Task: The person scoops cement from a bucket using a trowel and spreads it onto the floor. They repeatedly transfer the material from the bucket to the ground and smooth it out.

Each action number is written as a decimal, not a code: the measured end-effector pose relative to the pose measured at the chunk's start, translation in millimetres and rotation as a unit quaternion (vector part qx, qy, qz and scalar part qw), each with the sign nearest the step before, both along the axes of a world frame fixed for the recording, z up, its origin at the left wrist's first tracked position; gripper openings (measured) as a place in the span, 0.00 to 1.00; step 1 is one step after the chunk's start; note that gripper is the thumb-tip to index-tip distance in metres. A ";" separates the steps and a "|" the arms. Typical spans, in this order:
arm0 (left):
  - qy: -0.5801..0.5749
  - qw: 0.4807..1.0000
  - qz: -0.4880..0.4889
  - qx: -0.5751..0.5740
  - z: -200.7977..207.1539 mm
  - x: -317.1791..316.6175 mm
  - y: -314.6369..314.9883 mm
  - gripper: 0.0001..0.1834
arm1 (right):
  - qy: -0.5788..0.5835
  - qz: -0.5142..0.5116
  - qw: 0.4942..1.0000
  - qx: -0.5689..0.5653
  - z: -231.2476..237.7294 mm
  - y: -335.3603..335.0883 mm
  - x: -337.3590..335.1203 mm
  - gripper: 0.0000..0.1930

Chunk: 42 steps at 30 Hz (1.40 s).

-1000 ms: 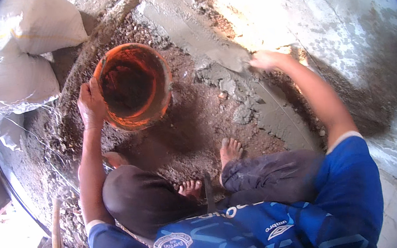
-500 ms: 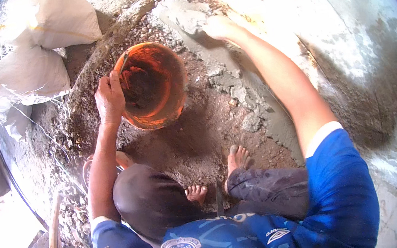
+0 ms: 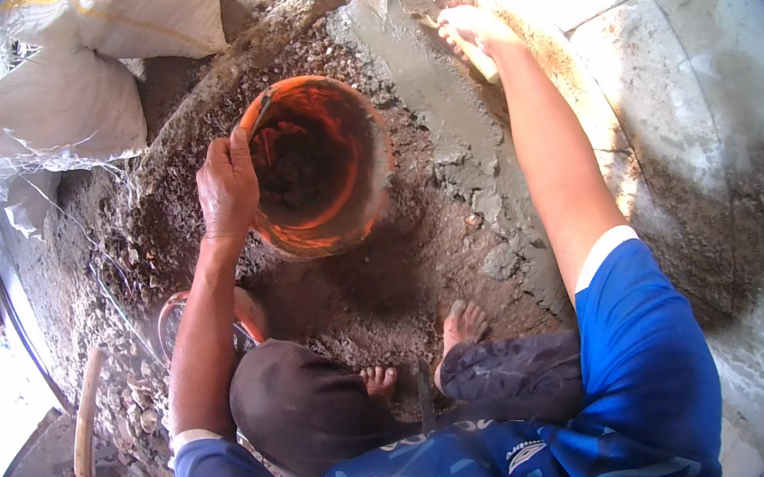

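Note:
My left hand (image 3: 227, 189) is closed over the left rim of an orange bucket (image 3: 336, 239), its thumb and fingers pinching the edge. The bucket is tilted a little, with dark grey residue inside. Farther out on the right, my right hand (image 3: 473, 29) is wrapped around the pale handle of a trowel (image 3: 481, 64). The trowel's grey blade points away from me, at the far end of a band of wet mortar (image 3: 447, 109). That band looks smooth at the far end and lumpy nearer my feet.
White woven sacks (image 3: 84, 104) lie at the far left. A second orange bucket (image 3: 247, 316) is partly hidden behind my left forearm. A pale curved pole (image 3: 88, 451) stands at lower left. Pale slabs (image 3: 657, 57) border the mortar on the right. My bare feet are on the soil.
My right hand has moved right and slightly away with the trowel, so its handle now shows. The left hand keeps its grip on the bucket rim. The whole view has shifted somewhat.

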<state>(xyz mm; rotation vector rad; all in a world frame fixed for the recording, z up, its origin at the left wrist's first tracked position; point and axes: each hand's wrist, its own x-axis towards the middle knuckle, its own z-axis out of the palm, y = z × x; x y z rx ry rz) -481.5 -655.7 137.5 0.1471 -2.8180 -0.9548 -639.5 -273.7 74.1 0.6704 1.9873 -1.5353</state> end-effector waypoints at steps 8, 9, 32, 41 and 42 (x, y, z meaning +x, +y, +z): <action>-0.011 1.000 -0.008 0.003 -6.0 -4.6 0.3 0.21 | -0.023 0.097 0.988 0.121 -19.8 -39.2 -10.7 0.10; -0.009 1.000 -0.003 0.002 -4.2 -4.8 0.9 0.21 | 0.021 0.194 0.959 0.203 -17.3 -53.4 -7.0 0.13; 0.012 1.000 -0.002 -0.021 -9.8 -7.5 -6.6 0.22 | 0.126 0.093 0.940 0.302 1.4 46.0 102.2 0.21; -0.048 0.997 -0.010 -0.056 -40.8 -24.3 -60.4 0.27 | 0.060 0.394 0.875 0.275 -11.1 -10.7 320.2 0.25; -0.011 0.998 -0.038 -0.051 -45.6 -28.1 -68.5 0.27 | 0.067 0.382 0.884 0.261 -24.2 -19.4 331.5 0.26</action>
